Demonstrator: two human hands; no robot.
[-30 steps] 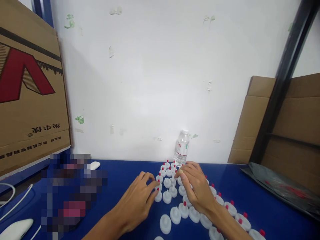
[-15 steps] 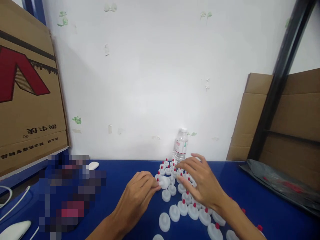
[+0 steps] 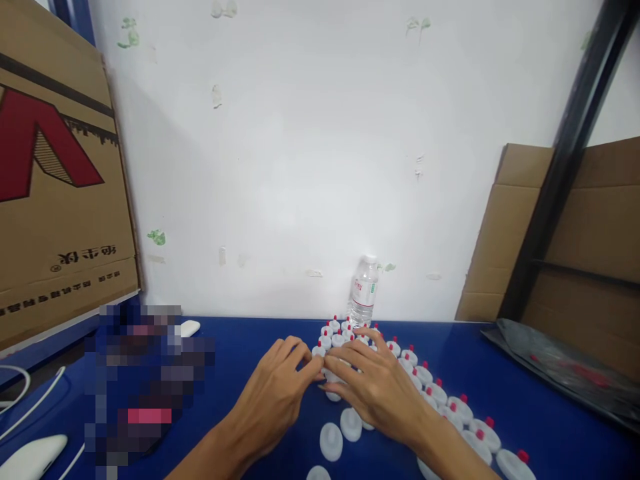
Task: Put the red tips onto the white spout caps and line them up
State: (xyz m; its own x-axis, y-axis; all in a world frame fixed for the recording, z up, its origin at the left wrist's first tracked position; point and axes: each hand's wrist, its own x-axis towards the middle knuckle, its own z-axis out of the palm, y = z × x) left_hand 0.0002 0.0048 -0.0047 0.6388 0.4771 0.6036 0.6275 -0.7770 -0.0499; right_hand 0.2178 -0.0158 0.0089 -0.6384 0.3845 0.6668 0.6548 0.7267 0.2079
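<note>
My left hand [image 3: 283, 383] has its thumb and forefinger pinched at the edge of a small white translucent oval container [image 3: 338, 375]. My right hand [image 3: 377, 383] reaches in from the other side, its thumb and fingers curled around that same container and covering much of it. Whether it carries a red tip is hidden. Several like containers with red tips [image 3: 407, 358] stand in rows behind and to the right of my right hand. Nearer to me sit a few without red tips, among them one white oval container [image 3: 331, 441].
A clear water bottle [image 3: 363, 291] stands against the white wall behind the containers. A dark plastic bag [image 3: 560, 373] lies at the right of the blue table [image 3: 240, 340]. At left are a large cardboard box [image 3: 65, 220], white cables and a blurred-out patch.
My right hand has come left and down, from hovering open over the containers to closing around the one at my left fingertips. My left hand has stayed nearly in place.
</note>
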